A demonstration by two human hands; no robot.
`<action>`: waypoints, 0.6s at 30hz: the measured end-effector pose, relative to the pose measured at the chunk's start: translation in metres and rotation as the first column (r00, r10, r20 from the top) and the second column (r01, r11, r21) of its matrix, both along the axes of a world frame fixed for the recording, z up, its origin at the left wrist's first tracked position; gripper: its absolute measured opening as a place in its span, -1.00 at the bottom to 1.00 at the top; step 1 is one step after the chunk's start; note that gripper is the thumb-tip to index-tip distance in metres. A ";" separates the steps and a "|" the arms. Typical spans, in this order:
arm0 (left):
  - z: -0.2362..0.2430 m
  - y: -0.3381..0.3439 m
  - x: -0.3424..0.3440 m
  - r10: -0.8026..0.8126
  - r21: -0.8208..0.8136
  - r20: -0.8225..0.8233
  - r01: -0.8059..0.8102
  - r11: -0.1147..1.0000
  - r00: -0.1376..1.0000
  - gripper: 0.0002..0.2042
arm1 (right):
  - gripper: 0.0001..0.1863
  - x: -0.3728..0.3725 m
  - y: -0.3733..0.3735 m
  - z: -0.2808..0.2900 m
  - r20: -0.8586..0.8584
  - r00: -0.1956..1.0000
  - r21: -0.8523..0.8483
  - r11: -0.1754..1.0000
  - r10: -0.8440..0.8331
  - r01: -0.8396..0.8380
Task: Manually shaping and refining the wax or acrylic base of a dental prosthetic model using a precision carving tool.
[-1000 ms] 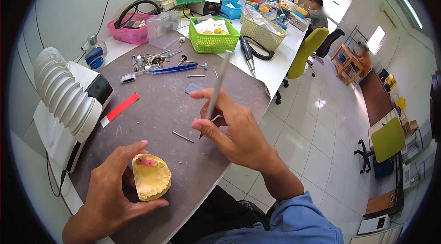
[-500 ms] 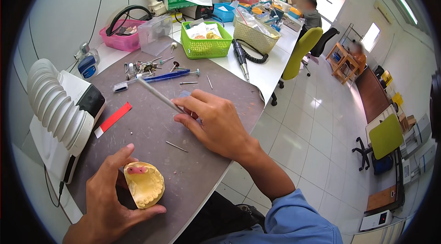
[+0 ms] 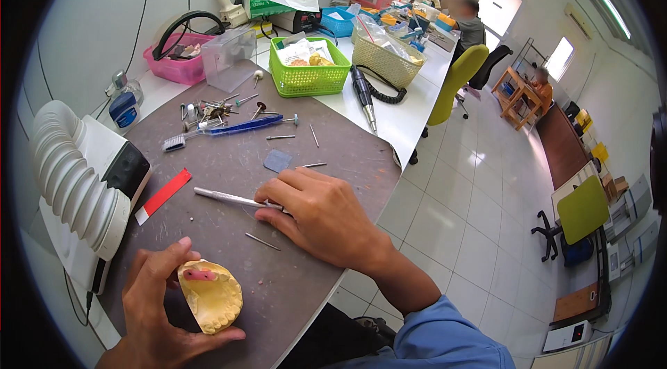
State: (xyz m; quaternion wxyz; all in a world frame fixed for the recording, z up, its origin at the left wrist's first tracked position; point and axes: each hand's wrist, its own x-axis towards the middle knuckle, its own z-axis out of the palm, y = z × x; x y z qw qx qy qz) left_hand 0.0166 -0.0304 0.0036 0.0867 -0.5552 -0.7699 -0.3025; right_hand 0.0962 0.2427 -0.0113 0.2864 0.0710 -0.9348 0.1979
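Observation:
My left hand [image 3: 154,303] grips a yellow plaster dental cast [image 3: 217,301] by its sides, thumb at the near edge and fingers at the far left. The cast shows a row of teeth, and a small pink piece [image 3: 200,275] sits on its far part. Over the brown mat, my right hand [image 3: 326,215] is closed on a slim silver metal tool handle [image 3: 226,197]. The handle lies low, almost flat against the mat, pointing left; its other end is hidden under my fingers. Close to that hand are a thin metal bur [image 3: 262,241] and a bluish square sheet [image 3: 278,160].
A white ribbed suction hose [image 3: 76,185] stands at left beside a red strip [image 3: 165,195]. Farther back lie a blue toothbrush [image 3: 246,126], a pile of burs [image 3: 212,113], a green basket [image 3: 309,80] and a corded handpiece [image 3: 363,99]. Two people sit in the background.
My right hand has lowered the metal handle from a raised tilt to nearly flat at the mat. The cast in my left hand has shifted slightly toward me, and the view has moved a little.

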 end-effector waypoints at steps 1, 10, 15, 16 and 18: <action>0.002 0.000 0.000 -0.016 -0.013 -0.001 0.016 1.000 1.000 0.13 | -0.79 0.000 0.000 0.000 0.000 1.000 0.000 1.000 -0.001 0.001; 0.015 0.001 0.006 -0.075 0.008 0.057 0.075 0.997 0.996 -0.02 | -0.77 -0.002 0.000 0.002 -0.010 1.000 -0.018 1.000 -0.001 0.001; 0.015 0.002 0.007 -0.077 0.011 0.085 0.076 0.997 0.993 -0.02 | -0.76 -0.001 -0.001 0.003 -0.002 1.000 -0.040 0.999 0.000 0.000; 0.015 0.002 0.008 -0.081 0.012 0.087 0.080 0.997 0.993 -0.01 | -0.75 0.000 -0.001 0.003 0.002 1.000 -0.037 0.999 -0.001 0.001; 0.015 0.002 0.010 -0.084 0.013 0.104 0.084 0.996 0.991 -0.02 | -0.75 0.002 0.000 0.003 0.007 1.000 -0.034 0.999 -0.004 0.004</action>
